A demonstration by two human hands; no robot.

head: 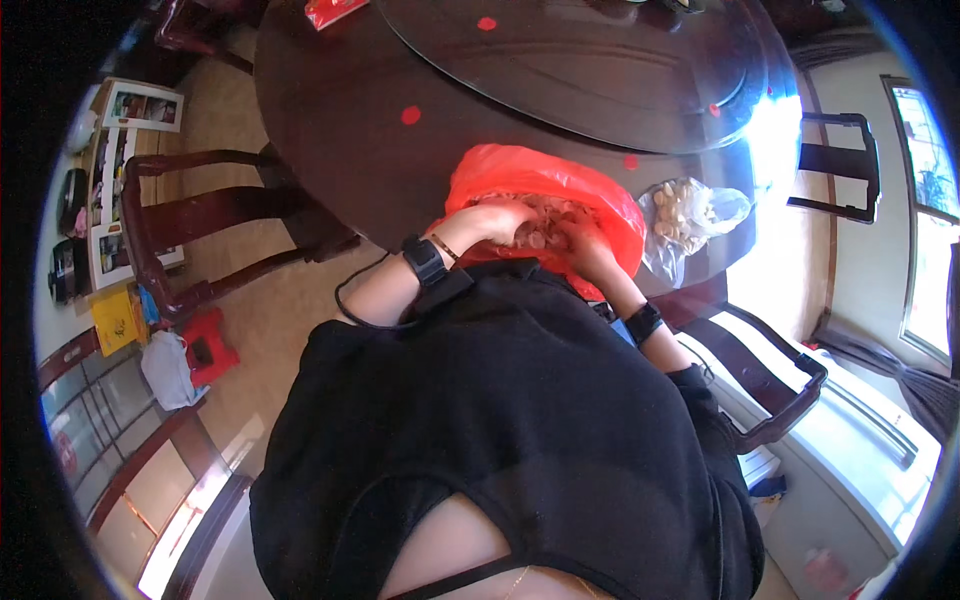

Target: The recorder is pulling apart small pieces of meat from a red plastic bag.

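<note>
An open red plastic bag (540,169) rests at the near edge of the dark wooden table, its rim spread wide. Inside it lie many small pale pieces (551,206), tinted red; their exact kind is unclear. My left hand (504,220) reaches into the bag from the left, fingers bent down among the pieces. From the right, my right hand (585,241) dips into the same bag, its fingertips close to those of the left. Whether either hand pinches a piece is too small to tell. Just right of the red bag sits a clear plastic bag (679,217) with pale clove-like pieces.
The round table (337,97) carries a large turntable (585,82) and a red packet (334,11). Wooden chairs stand at the left (225,214) and right (739,352). A red stool (210,349) is on the floor, and a white chest-like appliance (840,442) stands at the lower right.
</note>
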